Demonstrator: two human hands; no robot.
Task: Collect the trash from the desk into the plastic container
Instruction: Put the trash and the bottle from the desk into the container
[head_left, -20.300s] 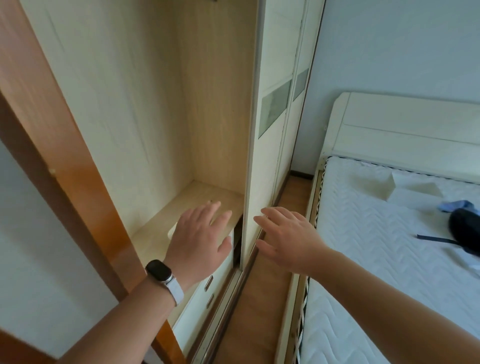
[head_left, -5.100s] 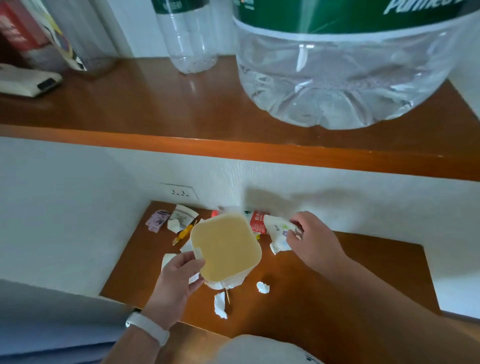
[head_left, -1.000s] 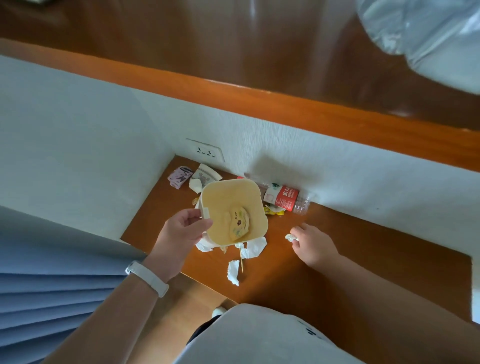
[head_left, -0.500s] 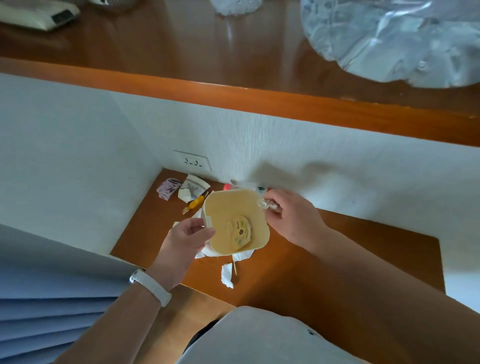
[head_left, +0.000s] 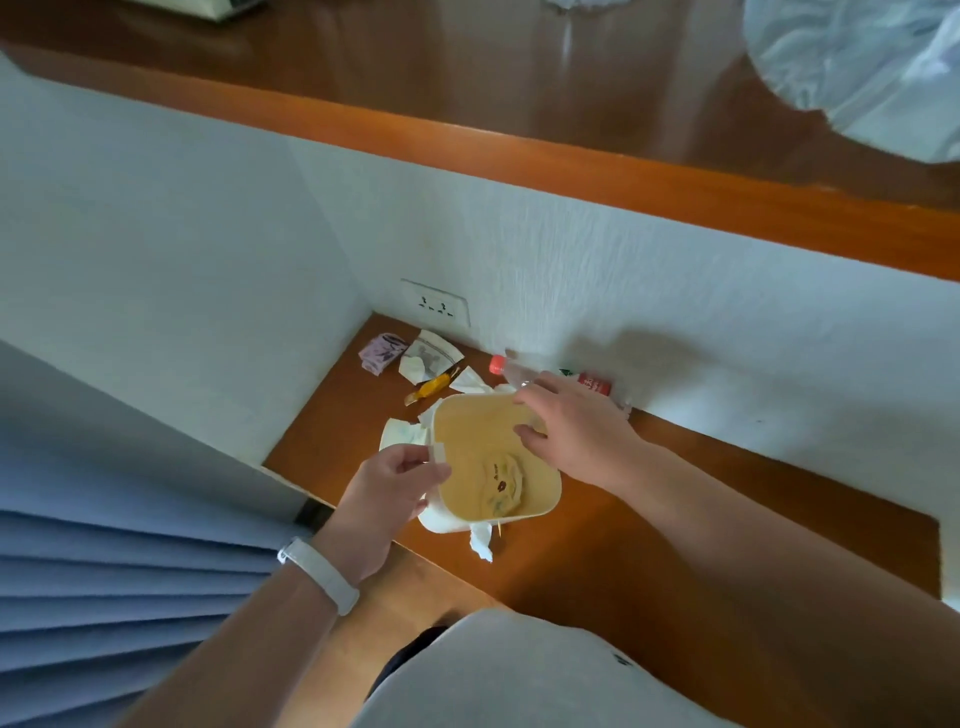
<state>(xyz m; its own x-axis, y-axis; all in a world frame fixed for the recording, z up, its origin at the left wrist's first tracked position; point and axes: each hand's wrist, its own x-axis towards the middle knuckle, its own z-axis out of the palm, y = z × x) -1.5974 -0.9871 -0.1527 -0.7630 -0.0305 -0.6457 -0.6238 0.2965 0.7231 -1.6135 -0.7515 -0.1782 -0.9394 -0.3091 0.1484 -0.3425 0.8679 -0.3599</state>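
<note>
Bottle (head_left: 550, 375) partly behind right hand (head_left: 576, 436)

1. A white wall socket (head_left: 435, 307) sits on the wall near the frame's centre, just above the desk's back edge.
2. A wooden shelf (head_left: 519, 93) spans the top of the frame.
3. A large clear plastic bottle (head_left: 862, 67) stands on it, upper right.
4. Blue pleated fabric (head_left: 104, 597) fills the lower left.

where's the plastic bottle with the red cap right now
The bottle lies on its side at the back of the desk against the wall, right of the outlet, just behind the container and partly hidden by the right hand.
</note>
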